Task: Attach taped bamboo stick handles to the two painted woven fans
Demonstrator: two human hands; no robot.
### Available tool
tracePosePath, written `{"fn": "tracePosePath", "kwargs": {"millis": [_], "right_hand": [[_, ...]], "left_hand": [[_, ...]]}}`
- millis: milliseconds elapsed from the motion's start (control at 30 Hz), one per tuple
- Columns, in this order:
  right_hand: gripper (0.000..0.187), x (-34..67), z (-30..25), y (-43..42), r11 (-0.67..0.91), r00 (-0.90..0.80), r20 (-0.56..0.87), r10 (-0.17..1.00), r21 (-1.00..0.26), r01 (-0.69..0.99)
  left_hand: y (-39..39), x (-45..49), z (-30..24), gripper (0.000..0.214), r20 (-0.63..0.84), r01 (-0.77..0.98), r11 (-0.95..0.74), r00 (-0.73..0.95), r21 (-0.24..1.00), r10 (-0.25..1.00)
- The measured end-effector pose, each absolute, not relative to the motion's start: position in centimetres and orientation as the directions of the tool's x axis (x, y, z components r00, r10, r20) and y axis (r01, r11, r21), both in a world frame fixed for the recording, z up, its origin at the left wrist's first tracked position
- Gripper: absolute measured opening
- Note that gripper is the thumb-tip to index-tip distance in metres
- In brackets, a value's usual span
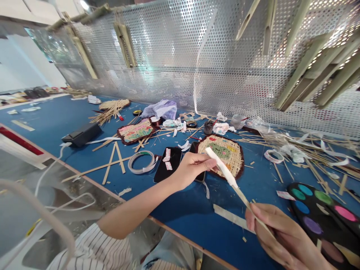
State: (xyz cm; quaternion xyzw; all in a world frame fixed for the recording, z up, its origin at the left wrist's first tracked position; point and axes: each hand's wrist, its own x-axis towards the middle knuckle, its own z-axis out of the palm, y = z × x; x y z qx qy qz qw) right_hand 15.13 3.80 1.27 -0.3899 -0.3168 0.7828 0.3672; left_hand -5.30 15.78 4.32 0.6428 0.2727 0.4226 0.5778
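Observation:
My left hand (192,167) pinches the top end of a thin bamboo strip (225,172) wrapped in white tape. My right hand (281,234) grips the strip's lower end near the table's front edge. The strip slants across a woven bamboo mat (225,153) painted green, red and yellow, with a dark rim. Both hands hover over the blue table (185,210).
A paint palette (323,213) lies right of my right hand. A phone (168,165), a tape roll (141,162), a second woven mat (135,131), a black box (81,135) and scattered bamboo strips (309,150) cover the table. A perforated metal screen (180,63) stands behind.

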Motion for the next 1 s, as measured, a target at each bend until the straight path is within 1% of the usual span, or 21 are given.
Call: {"fn": "tracePosePath", "kwargs": {"millis": [67, 167, 233, 367, 433, 500, 600, 633, 700, 800, 900, 967, 1000], "right_hand": [[0.040, 14.7, 1.8, 3.5, -0.526, -0.414, -0.381, 0.827, -0.785, -0.328], [0.037, 14.7, 1.8, 3.5, -0.552, -0.435, -0.386, 0.813, -0.749, -0.367], [0.035, 14.9, 1.5, 3.6, -0.577, -0.484, -0.367, 0.794, -0.707, -0.409], [0.031, 15.4, 1.2, 3.8, -0.630, -0.622, -0.239, 0.746, -0.558, -0.540], [0.030, 15.4, 1.3, 3.8, -0.650, -0.671, -0.170, 0.721, -0.502, -0.571], [0.031, 15.4, 1.6, 3.8, -0.655, -0.698, -0.124, 0.706, -0.489, -0.576], [0.033, 15.4, 1.9, 3.7, -0.649, -0.698, -0.123, 0.706, -0.508, -0.567], [0.033, 15.4, 2.0, 3.7, -0.641, -0.683, -0.142, 0.716, -0.523, -0.563], [0.031, 15.4, 2.1, 3.7, -0.629, -0.661, -0.178, 0.729, -0.555, -0.544], [0.029, 15.5, 2.2, 3.9, -0.630, -0.654, -0.218, 0.724, -0.594, -0.500], [0.030, 15.5, 2.0, 4.0, -0.622, -0.653, -0.218, 0.725, -0.615, -0.485], [0.033, 15.4, 1.9, 4.1, -0.617, -0.636, -0.250, 0.730, -0.642, -0.455], [0.034, 15.4, 1.8, 4.0, -0.616, -0.623, -0.274, 0.733, -0.658, -0.434]], "left_hand": [[15.7, -5.3, 4.2, 0.021, 0.192, -0.141, -0.141, 0.489, 0.980, 0.851], [15.7, -5.0, 3.9, 0.021, 0.141, -0.174, -0.063, 0.484, 0.983, 0.864], [15.7, -4.8, 3.8, 0.023, 0.146, -0.180, -0.067, 0.468, 0.981, 0.872], [15.9, -4.6, 3.9, 0.024, 0.187, -0.124, -0.147, 0.434, 0.981, 0.881], [16.1, -4.8, 4.1, 0.022, 0.205, -0.111, -0.173, 0.464, 0.979, 0.862], [16.4, -5.1, 4.1, 0.023, 0.226, -0.127, -0.187, 0.534, 0.974, 0.814], [16.7, -5.7, 4.1, 0.037, 0.264, -0.173, -0.200, 0.614, 0.964, 0.744], [16.7, -5.9, 4.1, 0.042, 0.285, -0.191, -0.212, 0.604, 0.958, 0.744], [16.8, -6.1, 4.2, 0.048, 0.332, -0.212, -0.257, 0.513, 0.943, 0.792], [16.6, -6.3, 4.7, 0.038, 0.371, -0.130, -0.347, 0.362, 0.929, 0.855], [16.2, -6.3, 5.3, 0.026, 0.397, 0.004, -0.423, 0.333, 0.906, 0.855], [16.0, -6.3, 5.5, 0.020, 0.393, 0.040, -0.427, 0.320, 0.903, 0.862], [16.0, -6.3, 5.5, 0.018, 0.373, 0.036, -0.404, 0.313, 0.914, 0.873]]}}
